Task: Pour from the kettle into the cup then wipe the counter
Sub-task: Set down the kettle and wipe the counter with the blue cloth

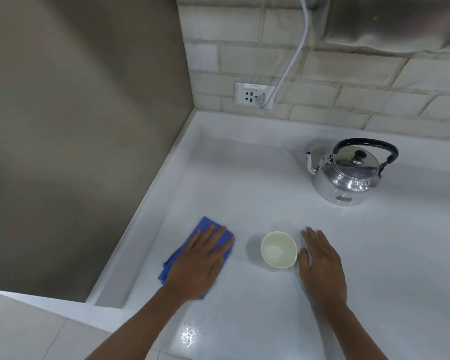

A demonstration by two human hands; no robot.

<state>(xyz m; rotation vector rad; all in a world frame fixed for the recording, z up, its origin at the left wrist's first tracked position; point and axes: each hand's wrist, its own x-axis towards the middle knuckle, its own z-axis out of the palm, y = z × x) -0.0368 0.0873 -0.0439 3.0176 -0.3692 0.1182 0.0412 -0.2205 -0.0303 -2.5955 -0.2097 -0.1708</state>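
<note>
Kettle [348,172] is stood upright on the table [244,178], well beyond the right hand [320,266], which is laid flat, fingers straight, beside the cup [279,250]. Left hand [200,258] is pressed flat on the blue cloth [205,227]; the right is judged nearer.

White counter [244,178] set into a wall corner; on it a blue cloth [205,229] near the left rim, a pale cup [279,250] upright at centre, a metal kettle [348,172] farther back right
</note>
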